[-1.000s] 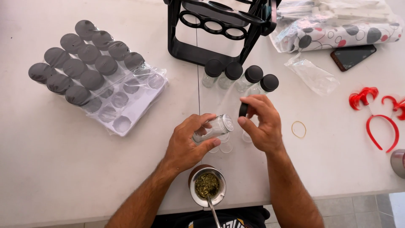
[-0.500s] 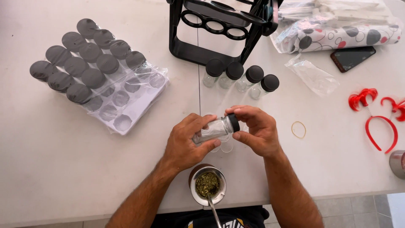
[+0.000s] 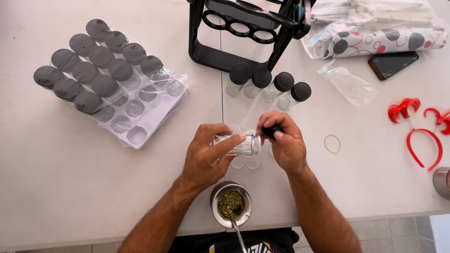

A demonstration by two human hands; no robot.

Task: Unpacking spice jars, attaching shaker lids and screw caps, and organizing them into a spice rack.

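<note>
Clear glass jar (image 3: 240, 145) lies sideways in the left hand (image 3: 208, 157), fingers clenched round it, above the worktop's near edge. Right hand (image 3: 284, 146) pinches a black cap (image 3: 271, 130) just off the jar's mouth. Four capped jars (image 3: 268, 85) stand behind; a metal cup (image 3: 230, 205) sits at the edge.

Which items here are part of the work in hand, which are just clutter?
In hand: glass jar in left hand; black cap in right hand; capped jars; jar pack; black rack.
Lying about: phone; rubber band; red headbands; herb cup.
</note>
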